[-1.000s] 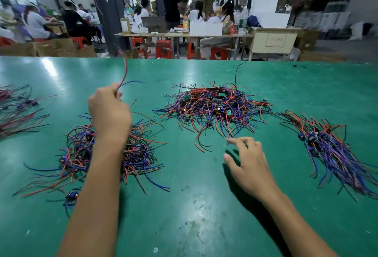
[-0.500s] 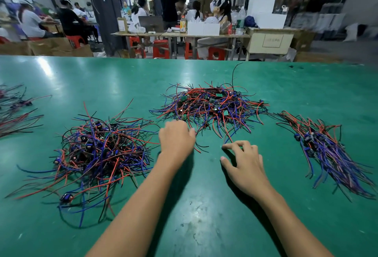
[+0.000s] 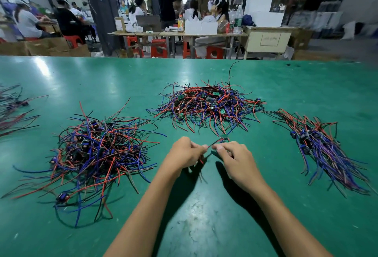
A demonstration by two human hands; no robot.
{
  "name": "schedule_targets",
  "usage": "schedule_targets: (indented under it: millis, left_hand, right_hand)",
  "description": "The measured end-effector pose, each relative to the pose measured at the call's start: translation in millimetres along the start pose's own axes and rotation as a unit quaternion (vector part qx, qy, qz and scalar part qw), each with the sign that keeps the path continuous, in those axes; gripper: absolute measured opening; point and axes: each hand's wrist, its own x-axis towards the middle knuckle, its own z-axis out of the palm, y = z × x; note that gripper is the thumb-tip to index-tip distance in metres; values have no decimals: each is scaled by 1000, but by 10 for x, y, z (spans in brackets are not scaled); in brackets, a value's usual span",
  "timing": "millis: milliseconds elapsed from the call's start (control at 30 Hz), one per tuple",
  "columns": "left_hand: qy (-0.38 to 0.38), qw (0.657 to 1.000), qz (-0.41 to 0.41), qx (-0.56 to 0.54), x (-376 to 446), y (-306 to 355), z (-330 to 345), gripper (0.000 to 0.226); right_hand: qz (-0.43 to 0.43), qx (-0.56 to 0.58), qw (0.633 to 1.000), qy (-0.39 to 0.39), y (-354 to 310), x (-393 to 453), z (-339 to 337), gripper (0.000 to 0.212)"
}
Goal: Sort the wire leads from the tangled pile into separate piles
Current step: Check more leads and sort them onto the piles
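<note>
Item 1, green table (image 3: 204, 222): it is carrying every pile listed below, with both forearms reaching in over its near edge.

Item 2, left hand (image 3: 185, 152): it is hovering just above the table in front of the middle pile, fingers curled and pinching one end of a wire lead (image 3: 212, 144).

Item 3, right hand (image 3: 233, 157): it is sitting just beside the left hand, thumb and fingers pinching the same lead a little farther along. The lead is running between the two hands, with a small green board at its far end near the pile; how many strands are being held is hard to tell, since the fingers are covering most of it.

Item 4, tangled pile (image 3: 206, 105): it is lying at the middle of the table, beyond the hands, a loose heap of red, blue and black wires with small green boards among them.

Item 5, left pile (image 3: 96, 150): a wide heap of red, blue and black leads is lying to the left of the hands, strands trailing toward the near edge.

Item 6, right pile (image 3: 325, 150): leads are lying roughly parallel, well to the right of the hands.

Item 7, far-left pile (image 3: 12, 109): it is showing only partly at the frame edge.
</note>
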Motion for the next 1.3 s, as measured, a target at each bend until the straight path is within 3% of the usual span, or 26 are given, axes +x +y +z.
schedule_targets:
  millis: [133, 233, 300, 500, 867, 1300]
  left_hand:
    - [-33, 993, 63, -95, -183, 27, 33, 30]
    - [-40, 984, 86, -153, -240, 47, -8, 17]
    - [-54, 979, 104, -169, -265, 24, -34, 15]
    - [-104, 974, 111, -171, -301, -30, -75, 20]
    - [-144, 972, 156, -102, -290, -56, -127, 13]
    - [54, 981, 188, 11, -241, -83, -97, 15]
  right_hand:
    - [56, 135, 989, -6, -59, 38, -48, 25]
    - [99, 314, 944, 25, -119, 44, -109, 23]
    - [119, 368, 921, 52, -125, 34, -162, 21]
    - [138, 427, 894, 1, -150, -15, -202, 23]
    - [106, 453, 885, -3, -165, -62, -202, 21]
    - [37, 481, 876, -16, -192, -57, -194, 23]
